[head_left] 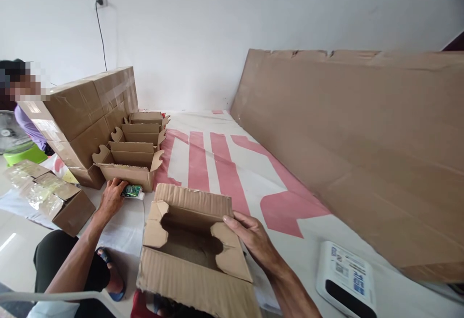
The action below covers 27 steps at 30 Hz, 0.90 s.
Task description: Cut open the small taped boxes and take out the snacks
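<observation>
My left hand (pixel 113 196) is closed on one end of a small green tube (pixel 132 191) with a white end, low beside the nearest box of a row. My right hand (pixel 253 236) grips the right far corner of an open cardboard box (pixel 197 274), thumb on top and fingers behind it. This box stands close in front of me with its flaps spread; bare brown cardboard shows inside. Beyond my left hand, several open cardboard boxes (pixel 126 170) with notched flaps stand in a row; their contents are mostly hidden.
Taped cartons (pixel 81 110) are stacked at the left, with another taped carton (pixel 68 202) lower down. A large cardboard sheet (pixel 355 149) leans at the right. A white scale-like device (pixel 346 277) lies on the red-and-white cover (pixel 242 173). A person (pixel 27 120) sits far left near a fan (pixel 9 132).
</observation>
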Each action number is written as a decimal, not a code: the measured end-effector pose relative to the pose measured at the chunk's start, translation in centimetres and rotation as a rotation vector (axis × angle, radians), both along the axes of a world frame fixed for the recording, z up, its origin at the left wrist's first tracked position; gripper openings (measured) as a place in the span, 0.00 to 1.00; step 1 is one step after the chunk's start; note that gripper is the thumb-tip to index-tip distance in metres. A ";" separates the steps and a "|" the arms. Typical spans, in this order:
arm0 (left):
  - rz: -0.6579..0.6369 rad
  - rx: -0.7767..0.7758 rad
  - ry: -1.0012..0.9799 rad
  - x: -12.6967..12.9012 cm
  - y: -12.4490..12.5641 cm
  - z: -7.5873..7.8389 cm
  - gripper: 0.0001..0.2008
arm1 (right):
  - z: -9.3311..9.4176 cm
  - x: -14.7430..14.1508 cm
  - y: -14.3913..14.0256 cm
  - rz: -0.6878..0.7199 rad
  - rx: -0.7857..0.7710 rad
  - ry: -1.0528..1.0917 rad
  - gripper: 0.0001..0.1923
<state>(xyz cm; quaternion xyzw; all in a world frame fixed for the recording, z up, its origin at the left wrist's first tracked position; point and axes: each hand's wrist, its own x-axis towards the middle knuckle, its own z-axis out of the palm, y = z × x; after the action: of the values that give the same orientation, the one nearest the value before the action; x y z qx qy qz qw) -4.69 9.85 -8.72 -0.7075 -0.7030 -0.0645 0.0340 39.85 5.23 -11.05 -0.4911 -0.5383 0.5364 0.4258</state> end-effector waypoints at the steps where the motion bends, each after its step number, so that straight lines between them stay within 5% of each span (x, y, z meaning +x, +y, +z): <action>1: 0.000 -0.005 0.014 0.1 0.3 -0.1 0.30 | -0.2 -0.4 0.2 0.002 0.007 0.004 0.28; 8: 0.002 -0.002 0.084 0.4 -0.2 -1.5 0.29 | -2.2 -2.8 1.3 -0.085 -0.045 0.142 0.39; 15: -0.022 0.062 0.128 0.7 0.4 -2.0 0.26 | -4.4 -2.4 3.8 -0.298 0.120 0.000 0.40; 27: 0.047 -0.037 0.065 3.0 7.3 0.1 0.26 | -5.9 -2.2 4.2 -0.201 0.144 -0.045 0.32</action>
<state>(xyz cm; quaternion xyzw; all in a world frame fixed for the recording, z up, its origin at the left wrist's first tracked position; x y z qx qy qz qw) -1.70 17.18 -8.66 -0.6928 -0.7192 -0.0277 0.0451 37.63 9.41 -16.93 -0.5226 -0.5328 0.4397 0.4996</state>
